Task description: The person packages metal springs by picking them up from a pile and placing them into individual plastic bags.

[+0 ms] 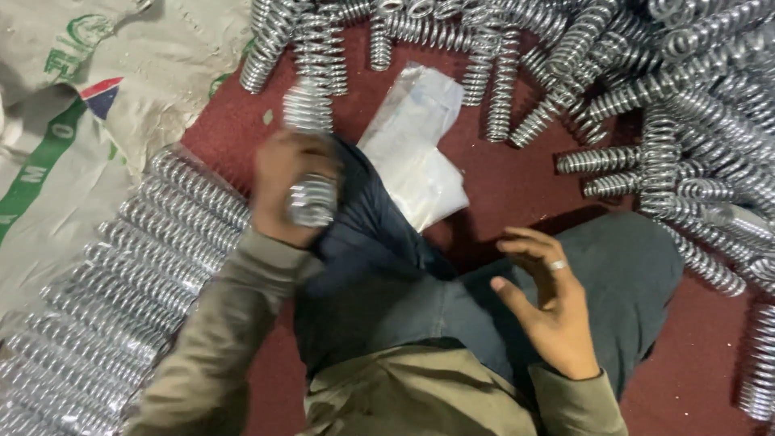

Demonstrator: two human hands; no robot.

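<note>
My left hand (284,187) is closed around a shiny metal coil spring (309,153), held upright above my left knee; it is blurred by motion. My right hand (546,300) hovers over my right thigh, palm turned inward, fingers spread and curled, holding nothing; a ring sits on one finger. I sit cross-legged on a dark red floor (517,178) in dark trousers and an olive jacket.
A loose heap of chrome springs (678,105) fills the top and right. A neat row of wrapped springs (137,266) lies at the left on a woven sack (73,105). Clear plastic bags (416,145) lie in front of my knees.
</note>
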